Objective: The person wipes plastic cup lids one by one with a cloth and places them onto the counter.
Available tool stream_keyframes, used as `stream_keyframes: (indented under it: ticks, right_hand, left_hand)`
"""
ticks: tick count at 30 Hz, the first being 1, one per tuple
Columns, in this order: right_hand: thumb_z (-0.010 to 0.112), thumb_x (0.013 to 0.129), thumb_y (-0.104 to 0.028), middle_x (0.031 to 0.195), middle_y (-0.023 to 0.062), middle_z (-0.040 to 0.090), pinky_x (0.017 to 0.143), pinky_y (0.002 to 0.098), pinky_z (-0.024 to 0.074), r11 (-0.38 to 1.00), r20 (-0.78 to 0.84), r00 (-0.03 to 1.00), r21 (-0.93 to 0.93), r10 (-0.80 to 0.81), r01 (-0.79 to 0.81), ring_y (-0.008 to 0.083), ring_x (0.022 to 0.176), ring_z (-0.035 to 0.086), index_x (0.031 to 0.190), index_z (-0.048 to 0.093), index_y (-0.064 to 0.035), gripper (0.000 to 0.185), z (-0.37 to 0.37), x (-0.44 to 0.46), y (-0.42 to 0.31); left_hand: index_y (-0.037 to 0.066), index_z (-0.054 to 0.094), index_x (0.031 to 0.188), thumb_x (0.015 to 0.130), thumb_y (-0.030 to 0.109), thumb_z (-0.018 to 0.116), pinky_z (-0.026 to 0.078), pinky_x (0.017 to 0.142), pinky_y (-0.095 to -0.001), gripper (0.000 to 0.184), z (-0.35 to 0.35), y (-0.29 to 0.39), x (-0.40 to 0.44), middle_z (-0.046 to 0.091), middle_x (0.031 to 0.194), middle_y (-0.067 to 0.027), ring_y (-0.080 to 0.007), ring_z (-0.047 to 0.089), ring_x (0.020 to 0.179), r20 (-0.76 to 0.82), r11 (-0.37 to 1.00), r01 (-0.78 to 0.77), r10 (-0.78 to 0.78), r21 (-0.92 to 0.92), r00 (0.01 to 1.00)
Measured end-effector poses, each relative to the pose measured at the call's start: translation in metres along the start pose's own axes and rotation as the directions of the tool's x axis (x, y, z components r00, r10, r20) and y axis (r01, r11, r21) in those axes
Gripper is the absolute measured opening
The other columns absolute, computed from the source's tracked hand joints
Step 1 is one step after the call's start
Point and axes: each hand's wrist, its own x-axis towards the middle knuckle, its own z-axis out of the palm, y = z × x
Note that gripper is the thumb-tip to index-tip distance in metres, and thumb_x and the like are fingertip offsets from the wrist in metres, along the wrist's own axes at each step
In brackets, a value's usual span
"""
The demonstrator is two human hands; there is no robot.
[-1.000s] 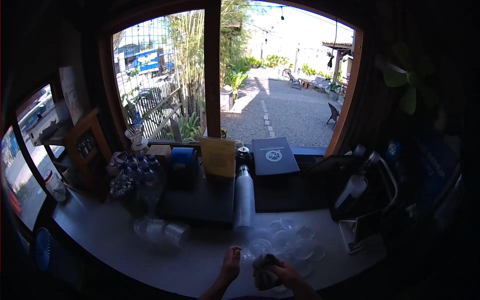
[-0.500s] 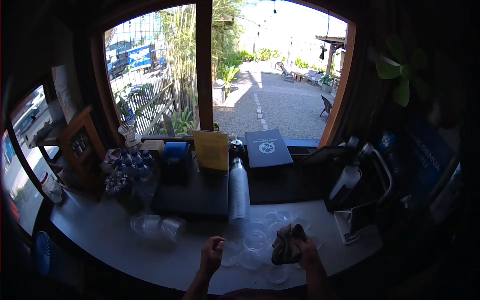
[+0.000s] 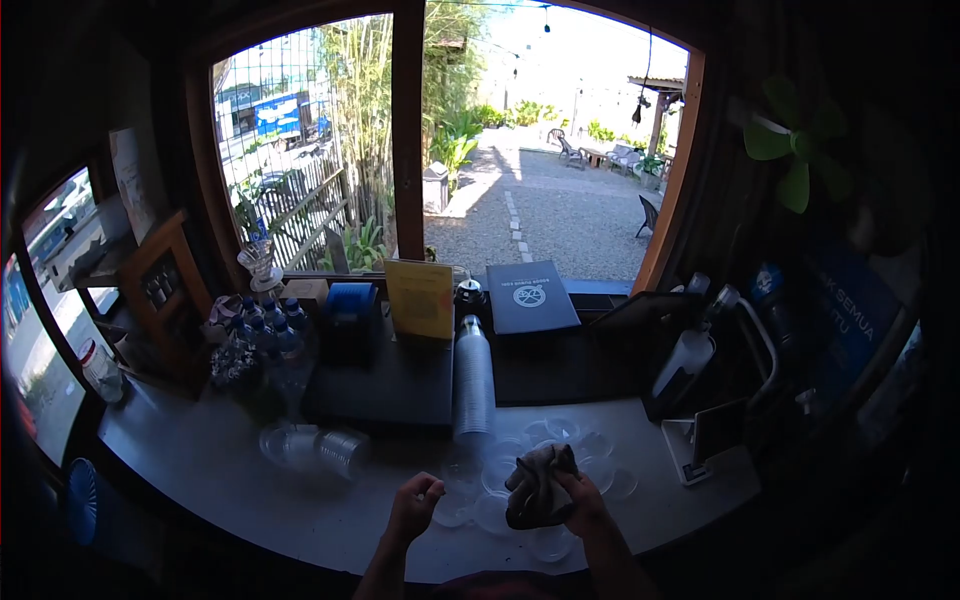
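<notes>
My right hand (image 3: 583,500) is closed on a crumpled dark cloth (image 3: 542,488), held above clear plastic lids (image 3: 552,545) spread over the counter. To its left, my left hand (image 3: 412,505) has its fingers curled in and pressed together beside the nearest lids. Whether anything thin or clear sits in those fingers cannot be made out. Behind the lids, a long stack of clear plastic cups (image 3: 473,385) lies on its side, pointing away from me. Further left lies a shorter group of clear cups (image 3: 320,450).
The pale counter (image 3: 230,490) carries water bottles (image 3: 270,330) at the left and a yellow sign (image 3: 420,300) at the back. A dark blue menu (image 3: 533,297) leans near the window. On the right stand a pump bottle (image 3: 688,355) and a small white stand (image 3: 690,450).
My right hand has moved left with the cloth, closer to my left hand. The left hand has shifted only slightly and stays curled. The view has turned a little.
</notes>
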Motion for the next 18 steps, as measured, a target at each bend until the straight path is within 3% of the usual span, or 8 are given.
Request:
stream_keyframes:
  ticks: [3, 6, 9, 12, 15, 18]
  right_hand:
    - [0.055, 0.096, -0.022, 0.111, 0.0136, 0.063, 0.088, 0.0352, 0.0528, 0.999, -0.014, 0.999, 0.017, 0.029, -0.029, 0.0232, 0.1, 0.064, 0.121, 0.054, 0.0023, 0.034, 0.003, -0.001, 0.002]
    - [0.055, 0.096, -0.022, 0.111, 0.0137, 0.063, 0.088, 0.0355, 0.0528, 0.999, -0.017, 1.0, 0.035, 0.014, -0.014, 0.0233, 0.1, 0.064, 0.121, 0.053, 0.0019, 0.035, 0.002, 0.002, 0.003]
    - [0.055, 0.096, -0.021, 0.111, 0.0135, 0.063, 0.088, 0.036, 0.0529, 0.999, 0.021, 1.0, 0.034, 0.014, -0.015, 0.0234, 0.1, 0.064, 0.122, 0.053, 0.0012, 0.035, -0.011, 0.005, 0.005]
    - [0.056, 0.096, -0.022, 0.11, 0.0132, 0.063, 0.089, 0.0361, 0.0527, 0.999, 0.024, 1.0, 0.039, -0.016, 0.015, 0.0236, 0.099, 0.064, 0.123, 0.053, 0.001, 0.036, -0.01, 0.002, 0.001]
    - [0.057, 0.095, -0.023, 0.111, 0.0135, 0.062, 0.089, 0.0362, 0.0525, 0.999, -0.008, 1.0, 0.045, -0.015, 0.016, 0.0238, 0.099, 0.064, 0.123, 0.053, 0.0015, 0.037, -0.016, 0.002, 0.002]
    - [0.058, 0.095, -0.023, 0.111, 0.0137, 0.062, 0.089, 0.0365, 0.0525, 1.0, -0.042, 0.999, 0.025, -0.016, 0.017, 0.0238, 0.099, 0.064, 0.123, 0.052, 0.002, 0.038, -0.016, 0.001, 0.005]
  left_hand:
    - [0.0, 0.064, 0.093, 0.094, 0.021, 0.06, 0.048, 0.076, -0.029, 0.021, -0.005, 0.004, 0.003, 0.066, 0.084, -0.0068, -0.0144, 0.061, 0.082, 0.092, 0.998, 0.01, -0.016, 0.068, 0.996]
    - [0.0, 0.064, 0.096, 0.094, 0.02, 0.061, 0.049, 0.076, -0.0295, 0.021, -0.008, 0.0, 0.002, 0.066, 0.085, -0.0073, -0.015, 0.062, 0.083, 0.081, 0.991, 0.023, -0.034, 0.129, 0.996]
    - [0.0, 0.063, 0.098, 0.092, 0.02, 0.062, 0.05, 0.074, -0.0303, 0.022, -0.007, -0.016, -0.001, 0.066, 0.082, -0.0095, -0.0172, 0.062, 0.078, 0.07, 0.996, 0.054, -0.059, 0.068, 0.996]
    - [0.0, 0.065, 0.095, 0.088, 0.018, 0.064, 0.049, 0.08, -0.0362, 0.02, -0.01, -0.015, -0.005, 0.064, 0.091, -0.0135, -0.0262, 0.062, 0.088, -0.023, 0.96, 0.058, -0.054, 0.272, 0.998]
    - [0.004, 0.063, 0.098, 0.082, 0.016, 0.068, 0.041, 0.095, -0.0429, 0.02, -0.029, -0.024, -0.001, 0.057, 0.109, -0.0147, -0.0318, 0.053, 0.109, -0.186, 0.681, -0.087, 0.317, 0.727, 0.93]
    - [0.009, 0.059, 0.108, 0.077, 0.012, 0.071, 0.032, 0.102, -0.0486, 0.034, -0.04, -0.047, 0.008, 0.046, 0.125, -0.0171, -0.0369, 0.039, 0.123, -0.34, 0.562, 0.046, 0.429, 0.826, 0.837]
